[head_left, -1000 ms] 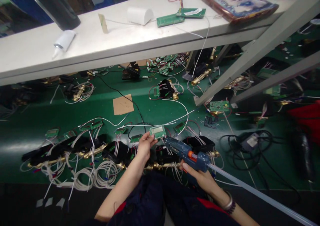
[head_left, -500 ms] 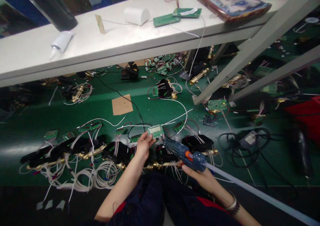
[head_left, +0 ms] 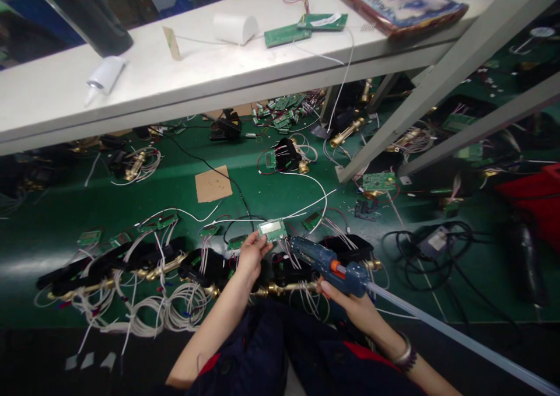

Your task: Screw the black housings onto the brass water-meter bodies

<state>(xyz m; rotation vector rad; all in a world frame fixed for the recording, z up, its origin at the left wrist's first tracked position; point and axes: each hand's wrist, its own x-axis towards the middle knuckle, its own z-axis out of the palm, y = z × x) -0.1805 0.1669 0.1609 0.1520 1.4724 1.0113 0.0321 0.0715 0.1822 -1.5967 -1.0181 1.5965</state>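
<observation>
My left hand pinches the left edge of a small green circuit board with a pale rectangular display. Wires run from the board down toward a black housing with brass fittings. My right hand is wrapped round a blue hot glue gun with an orange part. The gun's nozzle points left, close to the board's lower right corner; whether it touches cannot be made out. A long translucent glue stick sticks out of the gun's back end toward the lower right.
Several black housings with brass pipes and coiled white cables line the green bench front. A cardboard piece lies behind them. A white shelf crosses above, its grey leg at right. A black cable with adapter lies right.
My right hand has drawn the glue gun slightly right and down, away from the board. My left hand and the board stay almost in place.
</observation>
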